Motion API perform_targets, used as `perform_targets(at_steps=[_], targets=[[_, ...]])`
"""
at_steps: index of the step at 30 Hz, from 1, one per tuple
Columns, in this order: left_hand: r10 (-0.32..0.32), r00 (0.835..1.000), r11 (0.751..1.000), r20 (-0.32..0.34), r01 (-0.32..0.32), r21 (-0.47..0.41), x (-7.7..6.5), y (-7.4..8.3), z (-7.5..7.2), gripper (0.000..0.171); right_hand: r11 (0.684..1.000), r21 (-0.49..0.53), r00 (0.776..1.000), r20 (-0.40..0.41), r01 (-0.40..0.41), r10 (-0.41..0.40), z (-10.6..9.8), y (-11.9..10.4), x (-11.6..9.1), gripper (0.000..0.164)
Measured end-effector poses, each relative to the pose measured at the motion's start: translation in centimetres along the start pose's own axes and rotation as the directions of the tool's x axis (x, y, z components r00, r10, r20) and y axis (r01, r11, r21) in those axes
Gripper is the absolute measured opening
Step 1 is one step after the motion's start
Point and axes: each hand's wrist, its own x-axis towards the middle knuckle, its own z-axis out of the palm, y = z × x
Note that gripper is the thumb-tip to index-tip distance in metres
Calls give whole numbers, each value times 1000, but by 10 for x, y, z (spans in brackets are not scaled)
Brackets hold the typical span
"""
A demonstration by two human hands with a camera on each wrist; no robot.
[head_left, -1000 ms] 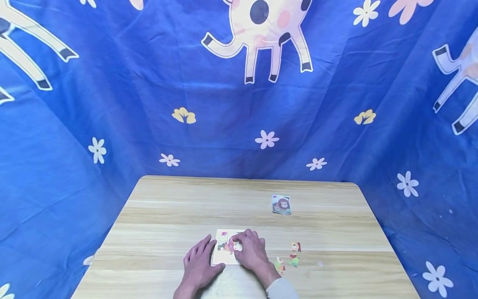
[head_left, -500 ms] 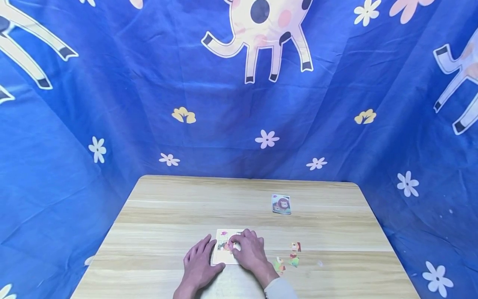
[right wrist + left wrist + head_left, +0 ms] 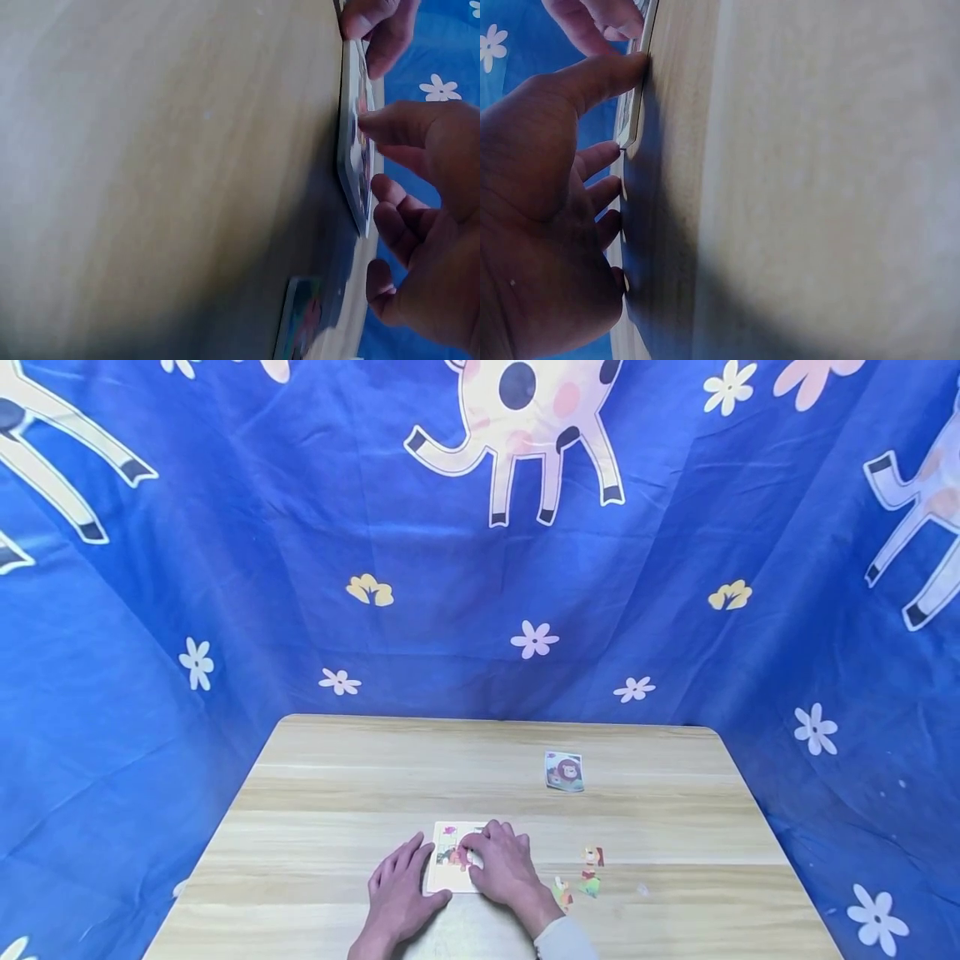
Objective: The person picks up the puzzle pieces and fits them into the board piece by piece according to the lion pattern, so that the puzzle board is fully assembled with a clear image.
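A small pale puzzle board (image 3: 450, 882) lies near the table's front, partly filled with coloured picture pieces. My left hand (image 3: 401, 887) steadies its left side, thumb at the near edge and index finger by the left edge. The left thumb (image 3: 622, 73) lies against the board's side in the left wrist view. Over the board, my right hand (image 3: 506, 867) pinches a reddish-brown puzzle piece (image 3: 464, 853) between thumb and index finger, close on the board's surface. That hand covers the board's right part. Its other fingers are bent in the right wrist view.
Loose puzzle pieces (image 3: 589, 887) lie to the right of the board, some beside the right wrist. A square lion picture card (image 3: 564, 772) lies farther back on the wooden table (image 3: 337, 760). Blue patterned cloth (image 3: 450, 593) hangs behind and at both sides.
My right fingers have shifted slightly left on the board with the piece. The left hand keeps its place; the head view has tilted a little.
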Motion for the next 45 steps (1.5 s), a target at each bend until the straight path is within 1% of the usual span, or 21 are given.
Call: perform_targets(at_steps=[2,5,8,12,17,24,32,38,45], targets=[[-5,1000,1000,5,5,0,-1,0,0,78,999,33,1000,20,1,-2,-2,3,-2,42],[-10,1000,1000,12,10,-6,-2,0,0,78,996,84,1000,23,-5,3,-5,9,-4,43],[-10,1000,1000,12,10,-6,-3,0,1,79,992,122,1000,25,-14,11,-10,15,-7,42],[-12,1000,1000,5,12,3,-5,-1,2,80,987,152,999,31,-42,38,-15,24,-11,37],[-8,1000,1000,-2,8,6,-6,0,3,81,988,139,998,4,-61,61,-20,37,-18,31],[-7,1000,1000,-8,7,1,-8,2,3,81,987,131,995,-27,-91,96,-28,52,-25,30],[-13,1000,1000,-8,13,8,-8,3,4,81,984,123,989,-54,-129,137,-30,66,-34,25],[-14,1000,1000,-9,14,-3,-10,5,3,81,975,128,979,-66,-183,192,-31,74,-41,24],[-14,1000,1000,-12,15,11,-11,6,3,81,961,127,964,-74,-244,255,-38,88,-50,25]])
